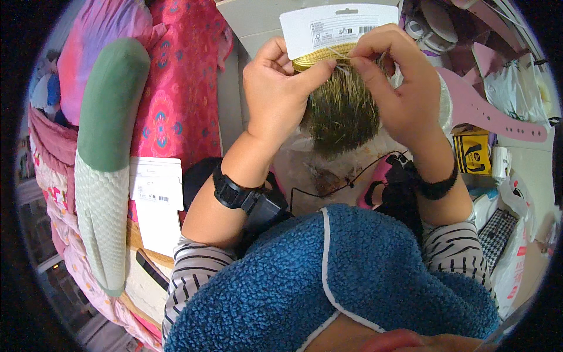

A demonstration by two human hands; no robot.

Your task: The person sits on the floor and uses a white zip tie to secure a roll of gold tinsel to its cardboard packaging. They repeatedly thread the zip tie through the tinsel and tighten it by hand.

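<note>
A white hang card [303,28] with small print and a barcode is at the top centre. Along its lower edge runs a gold braided band [308,60]. My left hand [281,94] holds the card and band from the left, thumb across the front. Between the thumb and fingertips of my right hand [407,83] is a thin pale cord [338,52], drawn across the front of the band. Below both hands, a mass of golden-green strands [345,116] hangs down; its join to the band is hidden by my fingers.
On my left lie a long green-and-white cushion [110,110], a red patterned cloth [176,79] and more white cards [156,202]. A black cable [323,195] crosses the floor between my feet. To the right are a pink strap-shaped piece [497,114], a yellow box [473,154] and plastic bags [512,90].
</note>
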